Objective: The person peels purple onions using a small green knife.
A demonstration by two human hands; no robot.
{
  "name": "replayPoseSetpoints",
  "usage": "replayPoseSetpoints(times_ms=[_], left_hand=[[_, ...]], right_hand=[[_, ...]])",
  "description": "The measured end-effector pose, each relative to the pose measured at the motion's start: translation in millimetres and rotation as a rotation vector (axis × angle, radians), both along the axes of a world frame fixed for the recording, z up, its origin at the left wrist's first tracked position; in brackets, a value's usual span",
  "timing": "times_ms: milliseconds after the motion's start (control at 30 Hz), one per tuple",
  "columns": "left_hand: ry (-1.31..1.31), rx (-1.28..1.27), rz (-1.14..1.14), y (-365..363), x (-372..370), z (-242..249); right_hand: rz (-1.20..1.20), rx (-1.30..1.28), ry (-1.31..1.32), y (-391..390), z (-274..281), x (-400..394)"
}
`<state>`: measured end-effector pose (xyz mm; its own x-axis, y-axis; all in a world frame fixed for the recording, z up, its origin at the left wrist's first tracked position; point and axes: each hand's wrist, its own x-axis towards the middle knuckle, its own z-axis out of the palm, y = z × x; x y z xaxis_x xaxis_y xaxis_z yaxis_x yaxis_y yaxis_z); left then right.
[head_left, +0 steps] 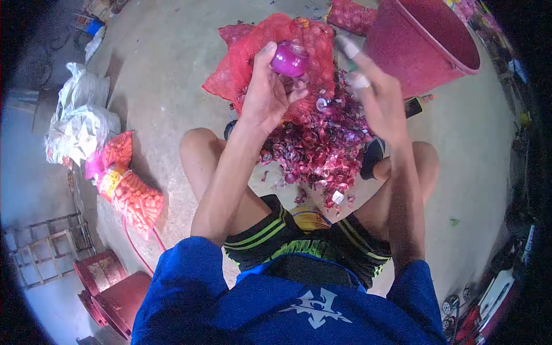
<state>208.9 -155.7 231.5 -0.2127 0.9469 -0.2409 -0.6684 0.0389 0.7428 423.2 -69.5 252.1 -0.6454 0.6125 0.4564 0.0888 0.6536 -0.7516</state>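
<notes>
My left hand [267, 95] is closed around a shiny purple peeled onion [290, 59], held up over a red mesh sack [261, 43]. To its right, my right hand [376, 95] is raised and smeared by motion, with white wraps on its fingers. A bit of green shows between its thumb and forefinger; what the item is cannot be made out. Below both hands, a heap of onion skins [322, 149] spreads on the floor between my legs. The mesh sack lies at the far side of the heap, with onions showing through its netting.
A large red tub [422, 46] stands at the upper right, with another mesh sack [352, 16] beside it. A dark phone-like object [413, 107] lies below the tub. At left are white plastic sacks [83, 121], a bag of carrots [137, 195] and red containers [118, 293].
</notes>
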Motion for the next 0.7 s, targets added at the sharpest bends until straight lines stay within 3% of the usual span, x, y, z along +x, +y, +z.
replayPoseSetpoints(times_ms=[67, 267, 333, 467, 700], left_hand=[[0.162, -0.004, 0.002, -2.5, 5.8, 1.5], [0.130, 0.018, -0.085, -6.9, 9.8, -0.7], [0.116, 0.025, -0.106, -6.7, 10.4, -1.6], [0.081, -0.001, -0.113, -6.0, 12.9, 0.7], [0.087, -0.009, -0.075, -2.1, 18.0, 2.9]], right_hand=[[0.039, -0.018, 0.005, -11.4, 2.1, -8.0], [0.098, 0.072, 0.003, -5.2, -2.9, -12.4], [0.067, 0.002, -0.246, -5.9, 6.5, -5.6], [0.129, 0.031, -0.049, -8.2, -3.0, -9.4], [-0.066, 0.256, -0.161, -14.5, 3.4, -10.6]])
